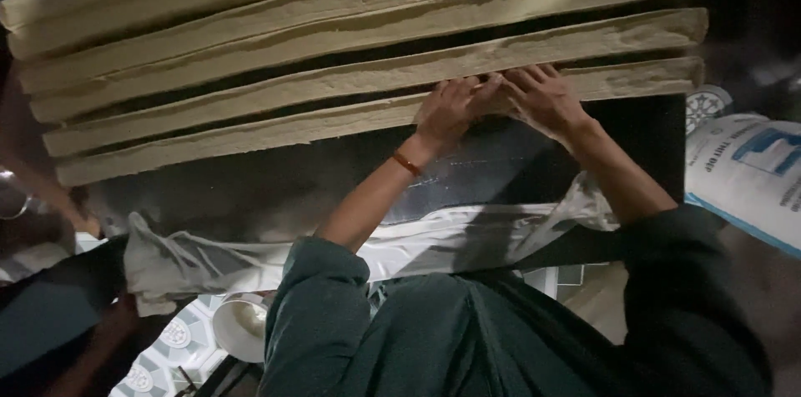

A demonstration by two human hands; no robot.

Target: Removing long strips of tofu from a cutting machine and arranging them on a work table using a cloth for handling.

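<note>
Left hand (446, 109) and right hand (542, 97), fingers spread, press flat on the nearest beige slab (250, 134). The slabs seem stacked on a dark desk (334, 180). No container is clear.

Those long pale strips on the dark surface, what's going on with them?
A person in a dark green top presses both hands onto the nearest of several long pale dough-like strips laid side by side on a dark work surface. The left hand and right hand sit close together, fingers spread flat on it. A white cloth hangs below the surface edge.
</note>
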